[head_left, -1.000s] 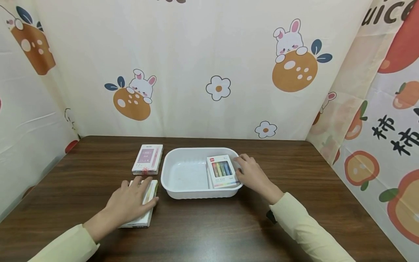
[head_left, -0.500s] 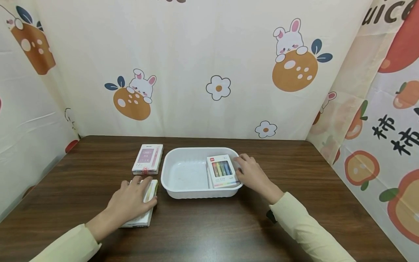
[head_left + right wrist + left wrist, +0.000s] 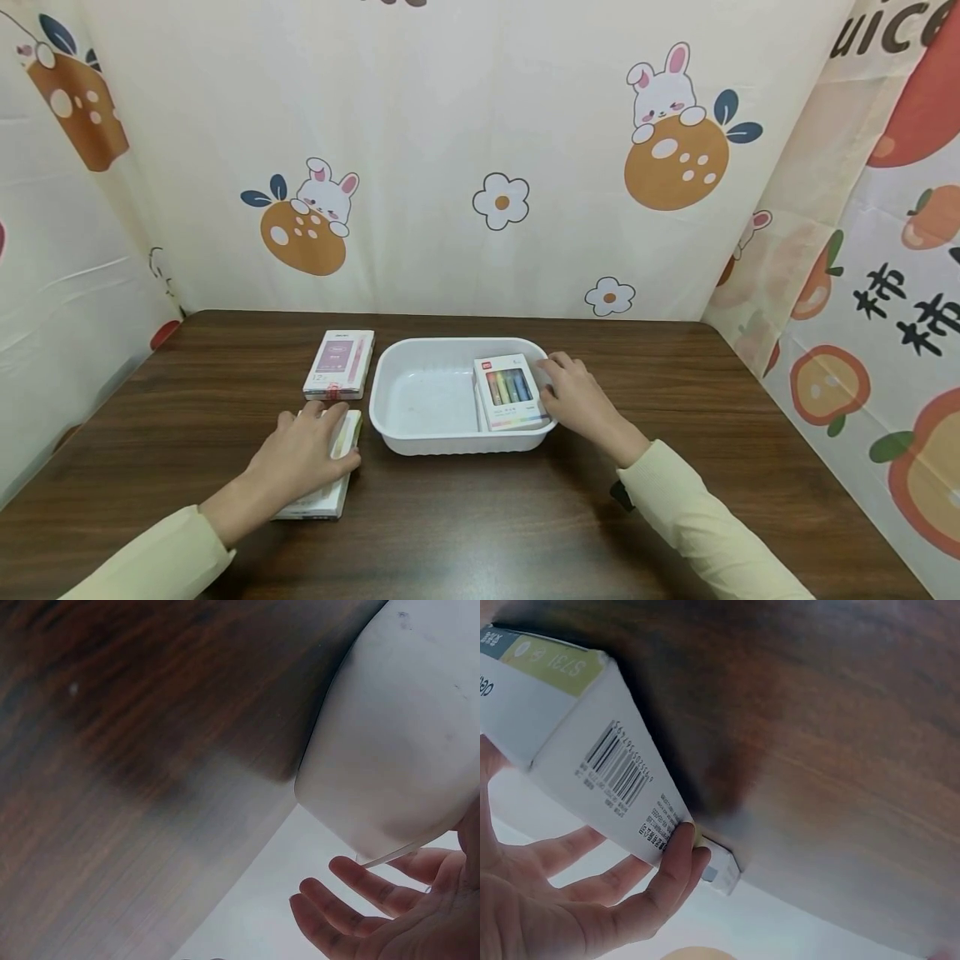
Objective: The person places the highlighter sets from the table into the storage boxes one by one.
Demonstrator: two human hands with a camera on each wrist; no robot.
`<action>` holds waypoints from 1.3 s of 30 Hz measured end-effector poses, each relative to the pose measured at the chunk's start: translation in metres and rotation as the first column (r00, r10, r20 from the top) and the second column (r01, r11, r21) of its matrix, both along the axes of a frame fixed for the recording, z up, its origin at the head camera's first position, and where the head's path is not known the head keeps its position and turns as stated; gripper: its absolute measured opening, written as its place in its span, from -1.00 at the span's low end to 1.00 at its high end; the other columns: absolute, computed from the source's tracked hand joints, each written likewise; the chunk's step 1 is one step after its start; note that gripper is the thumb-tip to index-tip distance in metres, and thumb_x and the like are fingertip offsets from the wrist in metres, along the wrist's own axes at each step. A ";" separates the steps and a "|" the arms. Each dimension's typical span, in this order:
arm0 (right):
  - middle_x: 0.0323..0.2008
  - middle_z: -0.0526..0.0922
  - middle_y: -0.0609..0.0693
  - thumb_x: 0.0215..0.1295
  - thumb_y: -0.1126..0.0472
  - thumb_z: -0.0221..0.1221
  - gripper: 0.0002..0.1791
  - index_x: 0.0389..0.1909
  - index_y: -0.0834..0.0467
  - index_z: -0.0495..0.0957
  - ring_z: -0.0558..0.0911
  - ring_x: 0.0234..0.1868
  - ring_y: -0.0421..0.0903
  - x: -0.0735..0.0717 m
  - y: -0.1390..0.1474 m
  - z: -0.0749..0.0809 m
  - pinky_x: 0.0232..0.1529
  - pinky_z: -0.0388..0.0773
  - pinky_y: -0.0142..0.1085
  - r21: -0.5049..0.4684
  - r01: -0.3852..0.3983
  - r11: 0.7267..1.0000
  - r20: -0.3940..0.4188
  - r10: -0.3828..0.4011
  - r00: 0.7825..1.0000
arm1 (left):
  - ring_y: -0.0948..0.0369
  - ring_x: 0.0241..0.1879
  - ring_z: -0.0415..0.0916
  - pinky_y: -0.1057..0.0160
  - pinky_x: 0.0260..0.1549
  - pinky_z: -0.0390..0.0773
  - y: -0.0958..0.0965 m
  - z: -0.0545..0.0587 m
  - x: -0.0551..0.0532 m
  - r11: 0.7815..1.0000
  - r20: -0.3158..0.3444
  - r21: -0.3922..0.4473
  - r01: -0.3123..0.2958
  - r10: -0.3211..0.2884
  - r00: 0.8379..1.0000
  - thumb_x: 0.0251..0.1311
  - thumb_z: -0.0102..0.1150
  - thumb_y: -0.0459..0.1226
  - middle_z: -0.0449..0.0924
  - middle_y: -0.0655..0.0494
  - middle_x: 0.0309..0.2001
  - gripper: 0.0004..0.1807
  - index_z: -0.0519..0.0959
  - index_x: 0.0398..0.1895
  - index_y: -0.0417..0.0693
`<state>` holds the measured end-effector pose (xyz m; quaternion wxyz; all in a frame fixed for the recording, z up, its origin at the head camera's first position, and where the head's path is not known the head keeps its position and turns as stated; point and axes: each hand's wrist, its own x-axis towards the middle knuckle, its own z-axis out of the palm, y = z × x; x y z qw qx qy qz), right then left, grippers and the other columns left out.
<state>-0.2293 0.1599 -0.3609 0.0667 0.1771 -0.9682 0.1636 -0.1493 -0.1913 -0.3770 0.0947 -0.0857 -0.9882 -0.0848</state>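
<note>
My left hand (image 3: 300, 454) lies over a flat white box (image 3: 330, 500) on the table, the thumb along its right side and the fingers at the other side. Up close in the left wrist view, this box (image 3: 592, 757) shows a barcode and a yellow-green end, with fingertips at its edge. My right hand (image 3: 581, 400) is at the right rim of a white plastic tray (image 3: 420, 446), fingers loosely bent. Right by its thumb, inside the tray, leans a white box (image 3: 510, 396) printed with coloured sticks. In the right wrist view, the fingers (image 3: 360, 889) are spread near the rim.
A white box with a purple label (image 3: 337, 364) lies behind my left hand, left of the tray. The brown wooden table (image 3: 480, 525) ends at a printed cloth backdrop (image 3: 420, 250), with more cloth at both sides.
My left thumb has drawn in slightly against the white box's right side. The right hand and the tray look the same as before.
</note>
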 end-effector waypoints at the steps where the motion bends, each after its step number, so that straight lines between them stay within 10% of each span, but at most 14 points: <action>1: 0.11 0.42 0.24 0.14 0.27 0.08 -0.55 0.10 0.27 0.43 0.44 0.03 0.20 0.000 0.000 0.000 -0.02 0.41 0.10 0.000 0.000 1.000 -0.002 0.000 1.000 | -0.21 -0.41 0.38 -0.04 -0.63 0.45 0.000 0.000 0.000 1.000 -0.001 0.002 0.002 -0.002 1.000 -0.22 0.26 0.03 0.45 -0.26 -0.14 -0.31 0.44 0.02 -0.15; 39: 0.06 0.45 0.24 0.10 0.30 0.08 -0.55 0.06 0.30 0.45 0.46 -0.04 0.19 0.001 -0.001 -0.001 -0.08 0.43 0.08 -0.001 -0.004 1.000 -0.048 0.004 0.999 | -0.32 -0.35 0.38 -0.11 -0.60 0.46 0.001 0.045 -0.020 1.000 -0.025 -0.005 0.015 -0.015 1.000 -0.19 0.22 -0.01 0.43 -0.36 -0.06 -0.31 0.42 0.09 -0.12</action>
